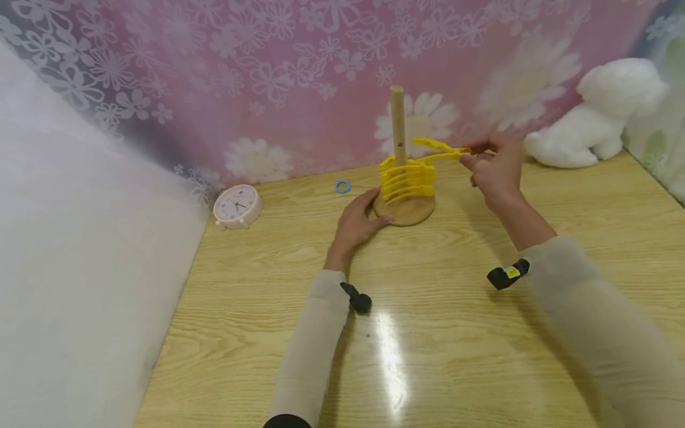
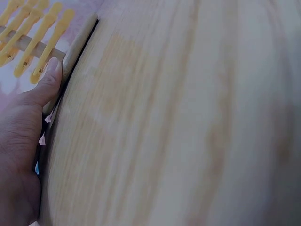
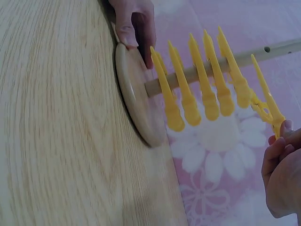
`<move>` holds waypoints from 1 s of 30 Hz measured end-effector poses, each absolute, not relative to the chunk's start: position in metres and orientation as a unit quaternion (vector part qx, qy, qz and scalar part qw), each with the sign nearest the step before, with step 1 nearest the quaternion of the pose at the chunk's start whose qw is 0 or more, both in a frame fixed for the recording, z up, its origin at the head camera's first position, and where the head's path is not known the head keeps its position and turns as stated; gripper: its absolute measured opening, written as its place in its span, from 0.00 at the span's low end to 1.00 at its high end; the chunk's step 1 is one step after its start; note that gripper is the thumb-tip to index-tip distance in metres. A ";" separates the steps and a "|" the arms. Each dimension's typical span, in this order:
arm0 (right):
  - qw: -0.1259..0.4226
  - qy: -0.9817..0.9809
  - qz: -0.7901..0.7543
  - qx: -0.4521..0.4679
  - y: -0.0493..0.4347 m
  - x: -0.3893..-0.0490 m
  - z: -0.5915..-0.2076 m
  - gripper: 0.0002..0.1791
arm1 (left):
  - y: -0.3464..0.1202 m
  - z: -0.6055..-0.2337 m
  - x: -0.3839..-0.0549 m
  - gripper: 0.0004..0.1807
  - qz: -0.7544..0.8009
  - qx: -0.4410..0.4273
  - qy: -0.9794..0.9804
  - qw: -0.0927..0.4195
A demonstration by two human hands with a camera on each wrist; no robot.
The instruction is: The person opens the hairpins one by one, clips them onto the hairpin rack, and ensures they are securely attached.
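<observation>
A wooden stand has a round base (image 1: 408,215) and an upright post (image 1: 398,122) with a small hole. Several yellow plastic clips (image 3: 207,89) are stacked around the post, one above another. My left hand (image 1: 355,223) holds the base by its left rim, the thumb near the front edge. My right hand (image 1: 497,169) pinches the end of another yellow clip (image 3: 267,96), right of the post. That clip's two arms are spread apart, pointing toward the post just above the stack.
A blue ring (image 1: 342,186) lies on the wooden table (image 1: 257,321) left of the stand. Farther left stands a pale pink alarm clock (image 1: 238,206). A white plush toy (image 1: 594,116) sits at the back right, before the flowered pink backdrop (image 1: 299,77).
</observation>
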State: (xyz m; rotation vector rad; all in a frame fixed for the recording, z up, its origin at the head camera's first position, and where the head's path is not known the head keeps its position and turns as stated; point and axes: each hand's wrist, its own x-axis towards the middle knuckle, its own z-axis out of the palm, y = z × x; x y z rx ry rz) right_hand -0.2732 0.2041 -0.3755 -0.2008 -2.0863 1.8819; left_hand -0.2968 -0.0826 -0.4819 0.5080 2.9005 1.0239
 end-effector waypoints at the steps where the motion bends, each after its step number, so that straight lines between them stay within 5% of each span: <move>1: 0.162 -0.729 0.662 -0.067 0.201 -0.274 -0.376 0.05 | -0.083 -0.482 -0.297 0.46 0.330 0.163 0.930 0.013; 30: 0.135 -0.742 0.656 0.026 0.155 -0.280 -0.372 0.06 | -0.084 -0.482 -0.298 0.46 0.324 0.169 0.931 0.010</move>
